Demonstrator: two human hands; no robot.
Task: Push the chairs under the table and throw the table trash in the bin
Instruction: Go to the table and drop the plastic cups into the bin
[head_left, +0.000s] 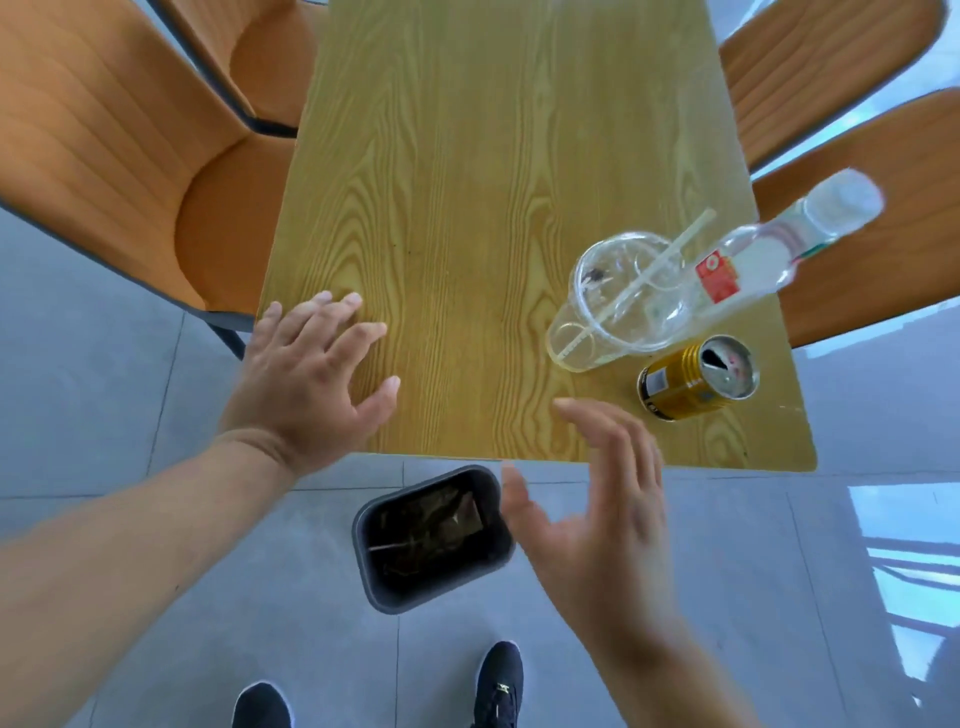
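Both the left hand (311, 374) and the right hand (597, 499) are spread open and empty near the table (467, 156) edge, while the can (691, 379), thin cup (623, 301) and bottle (779, 244) beside them look light, crushable and best gripped around their sides.

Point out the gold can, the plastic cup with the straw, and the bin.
gold can (675, 387): head view, on its gold side wall.
plastic cup (613, 306): head view, on its clear side wall.
bin (366, 561): head view, on its left rim.
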